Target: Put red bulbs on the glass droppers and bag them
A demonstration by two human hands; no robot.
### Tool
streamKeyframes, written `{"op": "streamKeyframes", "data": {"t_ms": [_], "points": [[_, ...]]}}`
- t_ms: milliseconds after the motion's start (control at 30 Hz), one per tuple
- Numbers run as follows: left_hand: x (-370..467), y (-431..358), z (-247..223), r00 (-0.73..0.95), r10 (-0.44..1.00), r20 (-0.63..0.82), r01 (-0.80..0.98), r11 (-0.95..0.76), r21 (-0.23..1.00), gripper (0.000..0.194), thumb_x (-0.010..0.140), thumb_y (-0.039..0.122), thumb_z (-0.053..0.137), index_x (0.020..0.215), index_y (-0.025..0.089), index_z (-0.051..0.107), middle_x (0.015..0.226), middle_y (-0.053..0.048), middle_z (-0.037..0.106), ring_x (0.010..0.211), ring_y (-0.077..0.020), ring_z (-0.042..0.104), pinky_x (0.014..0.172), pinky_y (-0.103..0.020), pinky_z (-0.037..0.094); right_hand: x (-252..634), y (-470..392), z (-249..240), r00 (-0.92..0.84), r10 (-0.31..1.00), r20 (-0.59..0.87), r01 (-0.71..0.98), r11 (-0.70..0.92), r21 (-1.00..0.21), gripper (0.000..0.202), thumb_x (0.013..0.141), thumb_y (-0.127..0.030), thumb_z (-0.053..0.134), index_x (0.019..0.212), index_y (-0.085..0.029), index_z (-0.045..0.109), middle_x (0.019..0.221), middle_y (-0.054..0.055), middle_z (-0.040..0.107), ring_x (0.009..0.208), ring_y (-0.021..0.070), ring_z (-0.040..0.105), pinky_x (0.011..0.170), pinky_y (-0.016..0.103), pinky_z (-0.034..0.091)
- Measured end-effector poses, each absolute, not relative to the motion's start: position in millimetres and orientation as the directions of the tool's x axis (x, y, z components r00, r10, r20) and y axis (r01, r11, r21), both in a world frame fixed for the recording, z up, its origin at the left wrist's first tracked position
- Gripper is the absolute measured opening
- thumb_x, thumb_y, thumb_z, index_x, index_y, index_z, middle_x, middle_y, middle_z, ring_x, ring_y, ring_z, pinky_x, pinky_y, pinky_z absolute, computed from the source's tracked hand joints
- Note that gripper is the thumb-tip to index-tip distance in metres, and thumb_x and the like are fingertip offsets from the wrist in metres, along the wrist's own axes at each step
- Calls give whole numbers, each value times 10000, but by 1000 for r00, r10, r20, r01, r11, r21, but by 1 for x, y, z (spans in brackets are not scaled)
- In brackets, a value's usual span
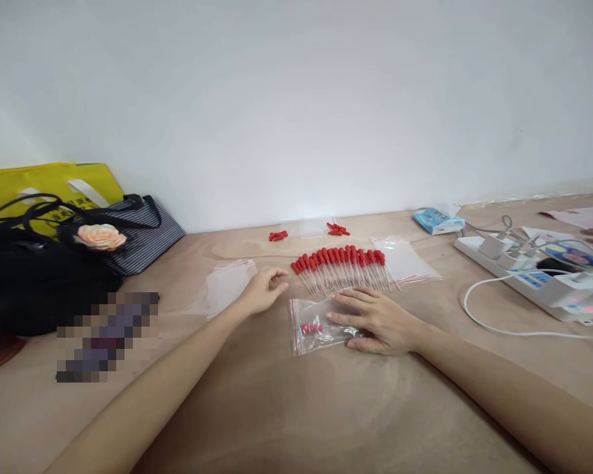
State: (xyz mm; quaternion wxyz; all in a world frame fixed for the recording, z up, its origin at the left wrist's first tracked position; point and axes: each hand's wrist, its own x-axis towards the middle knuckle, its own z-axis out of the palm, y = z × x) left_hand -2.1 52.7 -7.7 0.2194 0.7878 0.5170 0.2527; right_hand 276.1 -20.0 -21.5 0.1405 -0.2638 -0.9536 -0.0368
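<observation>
My right hand (375, 320) lies flat, fingers stretched, on a clear zip bag (331, 343). A red rubber bulb (311, 328) shows inside that bag; whatever lies under my hand is hidden. My left hand (265, 289) hovers or rests just left of a row of droppers (346, 263), its fingers curved and thumb apart, with nothing seen between them. These droppers have red bulbs at the far end and clear thin tubes pointing toward me. Beside my left hand is a stack of clear zip bags (222, 289). More zip bags (408, 260) lie right of the row.
Loose red bulbs (278, 236) and clear tubes (313, 228) sit near the wall. A blue tissue pack (437, 220) stands at back right. A white power strip (524, 276) with cables is at right; bags (39, 276) and a blurred dark object (106, 339) are at left.
</observation>
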Motion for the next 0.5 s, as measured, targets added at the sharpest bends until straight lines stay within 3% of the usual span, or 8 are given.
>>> {"op": "streamKeyframes", "data": {"t_ms": [133,300,500], "points": [[2,103,-10,358,930,89,701,-330,632,362,705,320,538,1005,117,550,953,-91,586,800,-192,538,748,-339,427,276,-19,-22,-821,496,284,515,857,-8,522,830,-495,405,1301,-271,377,1341,98,376,1202,256,356,953,449,293],[3,130,-6,482,876,26,644,-374,667,301,573,306,661,825,156,589,728,2,588,649,-140,505,639,-268,418,275,-17,-22,-818,483,313,504,864,-18,533,824,-503,409,1300,-264,378,1326,100,391,1189,252,366,945,445,297],[-2,136,-7,537,843,25,571,-385,725,272,569,362,674,657,155,521,617,26,546,599,-119,497,606,-250,417,275,-16,-23,-812,481,332,497,867,-39,543,819,-508,413,1296,-251,386,1317,103,399,1178,252,373,937,438,303]]}}
